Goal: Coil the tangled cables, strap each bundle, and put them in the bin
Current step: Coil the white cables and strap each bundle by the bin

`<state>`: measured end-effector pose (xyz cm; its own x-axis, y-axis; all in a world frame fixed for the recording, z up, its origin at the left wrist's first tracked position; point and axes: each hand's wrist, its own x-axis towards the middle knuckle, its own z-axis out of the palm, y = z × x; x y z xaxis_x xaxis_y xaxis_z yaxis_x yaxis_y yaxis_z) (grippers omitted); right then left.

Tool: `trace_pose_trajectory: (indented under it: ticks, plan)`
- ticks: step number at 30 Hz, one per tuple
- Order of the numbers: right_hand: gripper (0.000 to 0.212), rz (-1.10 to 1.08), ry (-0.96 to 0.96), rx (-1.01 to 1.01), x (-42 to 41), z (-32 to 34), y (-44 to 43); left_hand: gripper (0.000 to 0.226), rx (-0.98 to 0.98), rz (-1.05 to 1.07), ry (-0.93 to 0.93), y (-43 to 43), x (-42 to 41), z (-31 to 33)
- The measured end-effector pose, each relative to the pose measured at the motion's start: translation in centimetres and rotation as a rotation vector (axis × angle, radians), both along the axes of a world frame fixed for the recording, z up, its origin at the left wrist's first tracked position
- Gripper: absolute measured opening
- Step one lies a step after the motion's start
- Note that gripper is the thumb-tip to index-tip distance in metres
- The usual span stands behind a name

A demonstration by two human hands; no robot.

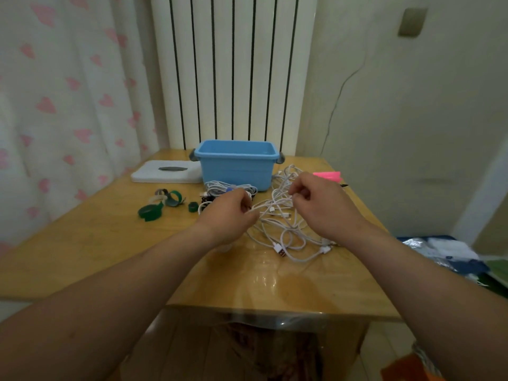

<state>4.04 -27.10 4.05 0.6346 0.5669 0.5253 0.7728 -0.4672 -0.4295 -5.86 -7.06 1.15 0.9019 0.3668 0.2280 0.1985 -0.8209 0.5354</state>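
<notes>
Left hand (228, 213), right hand (320, 204): pinch grips.

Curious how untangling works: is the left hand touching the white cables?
Touching. The head view shows the left hand pinching a strand of the white cables at its curled fingertips.

Small room in soft, dim, even light. Wooden desk (110, 243) under a glossy clear cover, set into a corner. At left, a sheer white curtain (68, 92) printed with pink hearts. Straight behind the desk, a tall white column radiator (242, 64) with dark gaps between its columns. At right, a plain pale wall (398, 133) with a thin dark line (341, 92) running down it, crack or wire unclear, and a blurred grey-beige wall plate (412, 22) high up. Just beyond the desk's right edge, a heap of blue and white packets (445, 251). Below, pale floor tiles (384, 350).
</notes>
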Motion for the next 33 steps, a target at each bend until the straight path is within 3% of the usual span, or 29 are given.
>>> trace_pose_trajectory:
  ticks: [3,7,14,18,21,25,29,33]
  plan:
    - [0.016,-0.05,0.068,0.038,1.1,0.6,-1.0,0.033,0.029,-0.156,0.13,0.5,-1.2,-0.3]
    - [0.025,-0.149,0.145,0.102,3.6,2.0,-3.1,0.014,0.123,-0.214,0.098,0.5,-2.3,-1.1]
    - [0.023,-0.282,0.236,-0.218,4.9,-0.3,-7.0,0.018,0.108,-0.21,0.086,-0.6,-2.3,-1.5]
    - [0.019,-0.18,0.058,-0.043,2.8,-2.0,-5.8,0.003,0.204,-0.206,0.099,-1.1,-2.4,-2.6]
    - [0.011,-0.02,-0.143,0.046,-0.2,-2.3,-3.8,0.015,0.058,-0.117,0.02,-1.5,-1.7,-3.1]
    - [0.014,0.168,-0.17,-0.054,-3.4,-2.6,-0.8,0.03,-0.197,-0.009,-0.095,-1.5,-0.9,-2.8]
    - [0.029,0.121,-0.021,-0.126,-2.4,-3.0,-0.1,0.036,-0.22,0.009,-0.161,-1.6,-1.1,-2.2]
    - [0.033,-0.082,0.218,0.097,0.5,-1.9,-2.7,0.041,-0.338,0.102,-0.255,-0.8,-1.4,-0.1]
